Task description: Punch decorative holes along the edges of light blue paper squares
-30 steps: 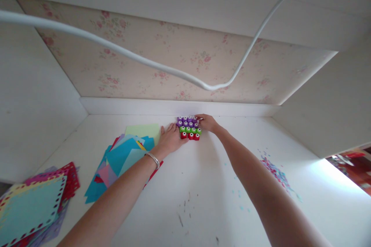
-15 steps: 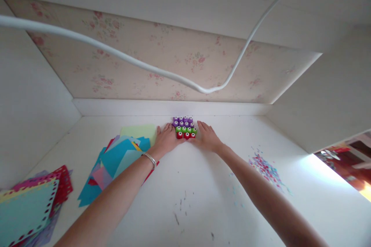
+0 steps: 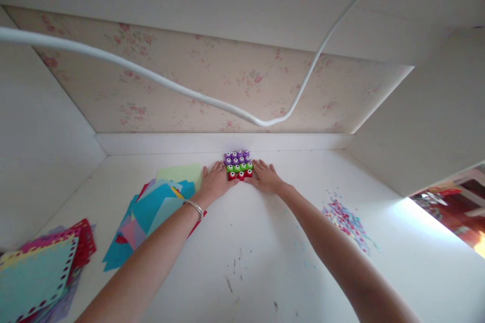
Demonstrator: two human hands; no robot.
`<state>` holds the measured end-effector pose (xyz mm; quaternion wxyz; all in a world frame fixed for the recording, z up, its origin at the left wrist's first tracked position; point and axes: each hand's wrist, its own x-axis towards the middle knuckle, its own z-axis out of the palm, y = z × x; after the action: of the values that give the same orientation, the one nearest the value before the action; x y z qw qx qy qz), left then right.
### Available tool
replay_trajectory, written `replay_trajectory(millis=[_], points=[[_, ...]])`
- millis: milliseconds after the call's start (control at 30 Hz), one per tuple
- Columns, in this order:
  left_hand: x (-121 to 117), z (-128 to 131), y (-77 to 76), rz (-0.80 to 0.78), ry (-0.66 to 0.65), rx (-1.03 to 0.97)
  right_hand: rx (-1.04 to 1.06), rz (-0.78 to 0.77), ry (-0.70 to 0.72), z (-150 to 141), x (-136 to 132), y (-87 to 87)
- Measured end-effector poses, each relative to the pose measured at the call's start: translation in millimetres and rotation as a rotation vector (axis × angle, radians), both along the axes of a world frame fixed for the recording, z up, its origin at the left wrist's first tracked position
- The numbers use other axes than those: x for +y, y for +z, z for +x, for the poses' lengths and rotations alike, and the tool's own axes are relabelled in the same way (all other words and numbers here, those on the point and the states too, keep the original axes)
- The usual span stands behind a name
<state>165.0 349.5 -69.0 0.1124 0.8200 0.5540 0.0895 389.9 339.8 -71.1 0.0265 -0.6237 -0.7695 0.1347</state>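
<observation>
Rows of small craft paper punches stand packed together at the back of the white table: purple punches (image 3: 238,156) behind, green punches (image 3: 240,167) in the middle, red punches (image 3: 241,175) in front. My left hand (image 3: 216,182) lies flat along their left side, fingers stretched out and thumb reaching to the front red row. On the other side my right hand (image 3: 266,177) rests with fingers extended against the right edge of the group, its thumb also at the front row. Both hands are open and grasp no single punch.
Coloured paper sheets (image 3: 151,212) lie by my left forearm. A stack of sheets with punched edges (image 3: 38,272) is at the far left. Paper confetti (image 3: 346,222) is scattered right of my right forearm. A white cable (image 3: 170,83) hangs across the view above.
My right hand has moved left and closed the gap to the punches. The green and red rows have shifted left and now line up more evenly with the purple ones.
</observation>
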Motion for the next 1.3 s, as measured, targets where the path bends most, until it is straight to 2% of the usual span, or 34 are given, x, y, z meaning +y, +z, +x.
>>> replay_trajectory(millis=[333, 467, 533, 600, 733, 767, 833, 900, 967, 1067, 1300], points=[[-8.2, 10.7, 5.3, 0.035, 0.066, -0.016, 0.104, 0.150, -0.194, -16.0, -11.8, 0.8], [-15.8, 6.9, 13.2, 0.024, 0.081, -0.046, 0.207, 0.218, -0.237, -19.1, -23.0, 6.3], [-31.9, -0.3, 20.5, 0.020, 0.054, -0.075, 0.275, 0.249, -0.251, -19.6, -39.6, 11.3], [-62.0, -10.3, 28.7, 0.018, -0.013, -0.122, 0.355, 0.262, -0.260, -21.8, -66.5, 17.9], [-155.4, -33.9, 39.0, -0.042, -0.178, -0.244, 0.533, 0.194, -0.227, -37.9, -146.7, 31.0], [-179.4, -39.4, 38.7, -0.083, -0.199, -0.291, 0.646, 0.141, -0.221, -44.6, -168.6, 32.5], [-219.1, -48.6, 34.4, -0.337, -0.124, -0.539, 0.815, 0.026, -0.232, -59.4, -207.7, 31.6], [-243.2, -54.1, 27.4, -0.480, -0.052, -0.648, 0.911, -0.110, -0.234, -73.8, -235.3, 25.6], [-252.2, -55.7, 21.5, -0.507, -0.056, -0.692, 0.893, -0.144, -0.194, -84.8, -249.2, 17.2], [-250.3, -53.5, 18.7, -0.494, -0.094, -0.705, 0.804, -0.095, -0.123, -92.1, -250.9, 8.2], [-248.5, -52.1, 20.1, -0.499, -0.073, -0.697, 0.841, -0.147, -0.147, -84.4, -242.6, 7.9]])
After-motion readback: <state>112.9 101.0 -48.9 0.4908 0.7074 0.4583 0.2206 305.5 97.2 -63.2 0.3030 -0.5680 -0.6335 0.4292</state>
